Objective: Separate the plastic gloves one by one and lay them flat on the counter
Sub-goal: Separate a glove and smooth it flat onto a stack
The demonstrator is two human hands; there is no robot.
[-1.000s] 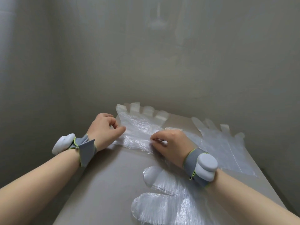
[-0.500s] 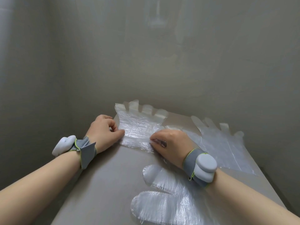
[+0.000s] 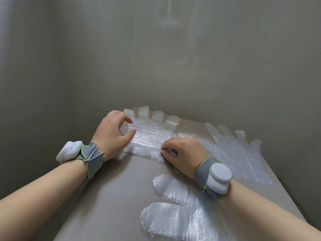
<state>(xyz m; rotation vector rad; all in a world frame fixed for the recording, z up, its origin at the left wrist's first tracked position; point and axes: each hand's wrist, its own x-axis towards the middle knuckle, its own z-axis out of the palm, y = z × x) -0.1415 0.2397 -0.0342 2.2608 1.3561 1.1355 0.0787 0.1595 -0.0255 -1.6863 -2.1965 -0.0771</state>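
A clear plastic glove (image 3: 152,134) lies on the beige counter (image 3: 114,188) at the far left, its fingers pointing at the back wall. My left hand (image 3: 112,134) hovers over the glove's left edge with thumb and fingers spread. My right hand (image 3: 180,152) presses curled fingertips on the glove's cuff edge. A second glove (image 3: 243,153) lies flat to the right. A third glove (image 3: 175,218) lies near me, partly under my right forearm.
Grey walls close in the counter at the back and on the left. The counter's right edge (image 3: 284,193) drops off beside the second glove. Both wrists carry grey straps with white sensor pods.
My left hand has lifted off the glove's left edge and spread its fingers, moving slightly toward the back. My right hand has stayed on the cuff.
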